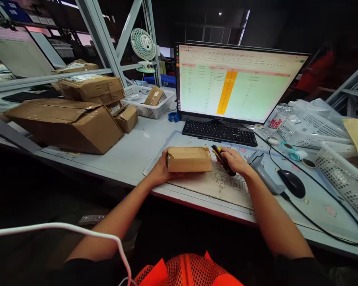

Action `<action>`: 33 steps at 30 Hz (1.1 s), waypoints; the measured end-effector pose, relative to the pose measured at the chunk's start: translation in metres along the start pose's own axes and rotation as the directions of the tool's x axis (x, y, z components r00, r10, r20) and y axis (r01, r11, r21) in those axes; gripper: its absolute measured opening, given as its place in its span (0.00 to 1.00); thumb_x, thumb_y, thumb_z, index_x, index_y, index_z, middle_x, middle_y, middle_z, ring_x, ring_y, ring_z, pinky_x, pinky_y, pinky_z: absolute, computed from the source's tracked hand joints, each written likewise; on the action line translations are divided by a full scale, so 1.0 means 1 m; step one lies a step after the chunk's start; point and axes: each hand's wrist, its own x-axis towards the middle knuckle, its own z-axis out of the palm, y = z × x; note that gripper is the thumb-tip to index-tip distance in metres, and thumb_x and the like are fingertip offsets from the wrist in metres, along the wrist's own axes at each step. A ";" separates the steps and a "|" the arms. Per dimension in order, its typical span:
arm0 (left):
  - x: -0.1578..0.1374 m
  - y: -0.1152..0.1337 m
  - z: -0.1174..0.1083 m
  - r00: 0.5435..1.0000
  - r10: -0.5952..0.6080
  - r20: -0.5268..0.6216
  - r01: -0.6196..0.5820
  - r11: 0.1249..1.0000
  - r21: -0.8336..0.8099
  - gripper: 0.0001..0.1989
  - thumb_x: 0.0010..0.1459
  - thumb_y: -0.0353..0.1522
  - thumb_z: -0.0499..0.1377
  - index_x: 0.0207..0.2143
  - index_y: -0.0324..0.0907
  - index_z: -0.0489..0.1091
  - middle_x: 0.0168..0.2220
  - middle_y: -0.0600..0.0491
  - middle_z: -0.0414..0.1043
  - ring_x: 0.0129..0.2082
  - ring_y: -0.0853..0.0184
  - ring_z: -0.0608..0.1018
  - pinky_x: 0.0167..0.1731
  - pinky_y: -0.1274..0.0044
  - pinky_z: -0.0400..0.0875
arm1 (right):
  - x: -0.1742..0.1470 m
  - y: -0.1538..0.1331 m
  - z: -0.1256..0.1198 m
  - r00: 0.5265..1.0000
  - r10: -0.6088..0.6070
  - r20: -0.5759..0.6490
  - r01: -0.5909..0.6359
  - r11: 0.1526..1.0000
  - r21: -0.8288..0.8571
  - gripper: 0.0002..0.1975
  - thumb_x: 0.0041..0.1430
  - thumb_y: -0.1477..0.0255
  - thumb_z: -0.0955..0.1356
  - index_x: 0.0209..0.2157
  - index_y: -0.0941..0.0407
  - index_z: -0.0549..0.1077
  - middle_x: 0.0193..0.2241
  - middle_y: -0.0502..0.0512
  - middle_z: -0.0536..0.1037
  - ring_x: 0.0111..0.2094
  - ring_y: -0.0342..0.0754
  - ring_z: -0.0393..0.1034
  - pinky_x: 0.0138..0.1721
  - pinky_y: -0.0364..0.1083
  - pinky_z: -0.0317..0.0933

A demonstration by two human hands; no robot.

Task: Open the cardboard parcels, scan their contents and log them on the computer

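Observation:
A small brown cardboard box (189, 159) is right in front of me, over the near part of the desk mat. My left hand (161, 169) grips it by its left end, with some fingers hidden beneath or behind it. Just right of the box, my right hand (233, 159) is closed around a black and yellow utility knife (223, 161). The knife points up and left, its tip close to the box's right end but apart from it. Whether its blade is out I cannot tell.
Behind the mat stand a keyboard (219, 133) and a monitor (235, 85). A barcode scanner (265, 174), a black mouse (291, 183) and a looping cable lie right. Larger cardboard boxes (68, 123) are piled left, near a white basket (161, 109). Another basket (346, 178) borders the right side.

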 end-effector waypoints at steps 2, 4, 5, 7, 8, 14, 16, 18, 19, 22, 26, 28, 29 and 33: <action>-0.003 -0.002 0.000 0.998 0.069 0.003 -0.069 0.995 0.073 0.55 0.46 0.48 0.78 0.68 0.45 0.51 0.65 0.39 0.65 0.65 0.48 0.73 0.67 0.56 0.68 | 0.001 -0.001 0.008 1.000 0.005 -0.008 -0.004 0.985 0.175 0.12 0.70 0.66 0.57 0.38 0.53 0.68 0.31 0.53 0.78 0.32 0.51 0.76 0.34 0.47 0.69; -0.004 -0.006 0.000 0.987 0.158 0.009 -0.158 0.982 0.106 0.53 0.48 0.48 0.76 0.68 0.46 0.51 0.68 0.38 0.62 0.67 0.47 0.71 0.68 0.55 0.66 | -0.004 -0.001 0.015 1.000 0.011 -0.007 -0.008 0.955 0.297 0.14 0.72 0.59 0.57 0.38 0.52 0.66 0.28 0.51 0.76 0.26 0.50 0.74 0.28 0.47 0.67; -0.004 -0.008 0.000 0.979 0.203 0.011 -0.203 0.973 0.114 0.52 0.50 0.48 0.75 0.68 0.46 0.51 0.69 0.37 0.60 0.68 0.48 0.70 0.69 0.55 0.65 | -0.009 0.000 0.017 1.000 -0.001 -0.004 0.002 0.946 0.324 0.16 0.72 0.55 0.59 0.38 0.51 0.66 0.27 0.50 0.75 0.24 0.50 0.72 0.26 0.47 0.66; -0.003 -0.013 0.001 0.962 0.271 0.011 -0.270 0.954 0.130 0.50 0.52 0.47 0.74 0.68 0.47 0.50 0.70 0.38 0.59 0.68 0.49 0.69 0.70 0.56 0.64 | -0.018 0.001 0.019 0.999 -0.041 -0.004 0.041 0.951 0.306 0.20 0.71 0.49 0.61 0.37 0.51 0.67 0.26 0.49 0.73 0.23 0.49 0.71 0.25 0.46 0.64; -0.003 -0.016 0.002 0.956 0.292 0.008 -0.290 0.947 0.139 0.50 0.53 0.46 0.74 0.68 0.47 0.50 0.70 0.39 0.59 0.68 0.48 0.69 0.69 0.56 0.65 | -0.022 0.001 0.018 0.998 -0.058 -0.005 0.058 0.956 0.288 0.21 0.71 0.48 0.62 0.37 0.52 0.68 0.25 0.49 0.73 0.22 0.48 0.70 0.25 0.46 0.64; -0.004 -0.024 0.004 0.944 0.329 -0.009 -0.321 0.927 0.195 0.50 0.53 0.43 0.75 0.69 0.49 0.50 0.69 0.39 0.61 0.69 0.48 0.69 0.69 0.56 0.66 | -0.032 -0.004 0.010 0.990 -0.143 0.002 0.143 0.986 0.082 0.22 0.73 0.51 0.61 0.33 0.53 0.71 0.24 0.49 0.72 0.23 0.46 0.66 0.28 0.45 0.59; -0.004 -0.024 0.004 0.935 0.354 -0.015 -0.343 0.914 0.215 0.48 0.54 0.44 0.75 0.68 0.50 0.51 0.67 0.39 0.62 0.68 0.50 0.70 0.69 0.55 0.66 | -0.034 -0.004 0.007 0.987 -0.158 0.024 0.158 0.987 0.032 0.22 0.73 0.53 0.61 0.32 0.54 0.72 0.23 0.49 0.72 0.24 0.45 0.65 0.29 0.45 0.58; -0.004 -0.022 0.003 0.929 0.370 -0.021 -0.358 0.910 0.209 0.47 0.53 0.46 0.75 0.66 0.49 0.53 0.66 0.40 0.64 0.68 0.49 0.71 0.68 0.55 0.67 | -0.037 -0.005 0.004 0.986 -0.153 0.059 0.152 0.988 0.015 0.22 0.73 0.54 0.61 0.31 0.53 0.71 0.21 0.47 0.70 0.22 0.45 0.64 0.28 0.45 0.56; -0.004 -0.021 0.002 0.933 0.358 -0.028 -0.346 0.916 0.205 0.47 0.52 0.47 0.75 0.65 0.48 0.54 0.65 0.40 0.65 0.67 0.49 0.72 0.68 0.55 0.67 | -0.039 -0.005 0.004 0.985 -0.146 0.090 0.145 0.989 0.016 0.22 0.73 0.54 0.61 0.30 0.53 0.71 0.20 0.47 0.70 0.21 0.44 0.63 0.27 0.44 0.55; -0.005 -0.017 0.002 0.969 0.239 -0.060 -0.220 0.949 0.228 0.48 0.49 0.50 0.75 0.64 0.45 0.56 0.63 0.39 0.67 0.61 0.49 0.75 0.64 0.56 0.71 | -0.043 -0.005 0.005 0.970 -0.155 0.189 0.157 0.988 0.007 0.21 0.73 0.54 0.62 0.30 0.53 0.71 0.19 0.46 0.69 0.19 0.43 0.61 0.26 0.44 0.54; -0.008 -0.011 0.003 0.985 0.138 -0.106 -0.106 0.959 0.262 0.55 0.45 0.53 0.77 0.66 0.43 0.54 0.64 0.40 0.65 0.60 0.50 0.75 0.63 0.58 0.72 | -0.041 -0.002 0.007 0.958 -0.181 0.223 0.176 0.984 0.044 0.22 0.72 0.52 0.63 0.30 0.53 0.71 0.19 0.46 0.69 0.20 0.44 0.62 0.27 0.45 0.55; -0.008 -0.003 0.000 0.978 0.138 -0.156 -0.089 0.954 0.288 0.56 0.47 0.52 0.76 0.69 0.45 0.52 0.65 0.41 0.64 0.62 0.51 0.74 0.65 0.59 0.71 | -0.036 0.003 0.006 0.971 -0.169 0.171 0.164 0.986 0.040 0.23 0.72 0.51 0.62 0.31 0.53 0.72 0.21 0.47 0.70 0.21 0.45 0.63 0.27 0.45 0.56; -0.007 0.003 -0.004 0.967 0.162 -0.198 -0.092 0.943 0.320 0.57 0.48 0.52 0.76 0.71 0.45 0.51 0.65 0.41 0.63 0.62 0.51 0.73 0.65 0.59 0.70 | -0.033 0.007 0.005 0.980 -0.164 0.114 0.163 0.986 0.016 0.22 0.71 0.52 0.62 0.32 0.54 0.73 0.22 0.48 0.72 0.23 0.46 0.65 0.29 0.45 0.57; -0.003 0.044 -0.021 0.876 0.411 -0.252 -0.185 0.770 0.611 0.53 0.52 0.46 0.77 0.73 0.49 0.55 0.64 0.40 0.62 0.65 0.46 0.68 0.68 0.55 0.64 | -0.026 0.016 0.004 0.996 -0.055 -0.065 0.052 0.997 -0.049 0.18 0.71 0.62 0.63 0.52 0.57 0.75 0.32 0.54 0.79 0.30 0.50 0.72 0.33 0.46 0.64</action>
